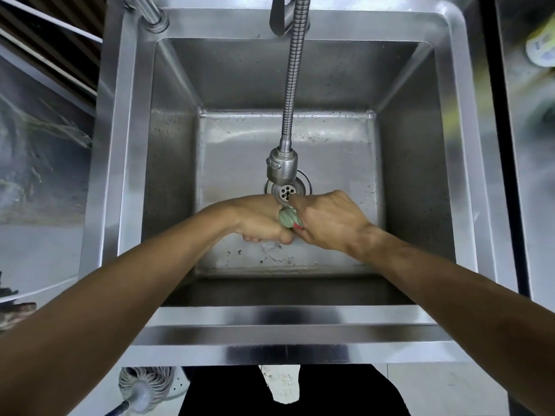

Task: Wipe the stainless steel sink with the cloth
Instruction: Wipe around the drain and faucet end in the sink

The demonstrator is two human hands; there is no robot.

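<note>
A deep stainless steel sink (300,316) fills the view, its floor wet and speckled with drops. Over the middle of the basin, my left hand (258,217) and my right hand (327,220) both grip a twisted pale green cloth (289,218), which shows only as a small roll between them. Water runs down from the cloth onto the sink floor below the hands. The round drain (292,187) lies just beyond my hands, partly hidden by the spray head.
A flexible steel faucet hose (292,85) hangs from the back rim and ends in a spray head (282,168) right above my hands. A second tap base (156,21) stands at the back left. A mop head (147,385) lies on the floor below.
</note>
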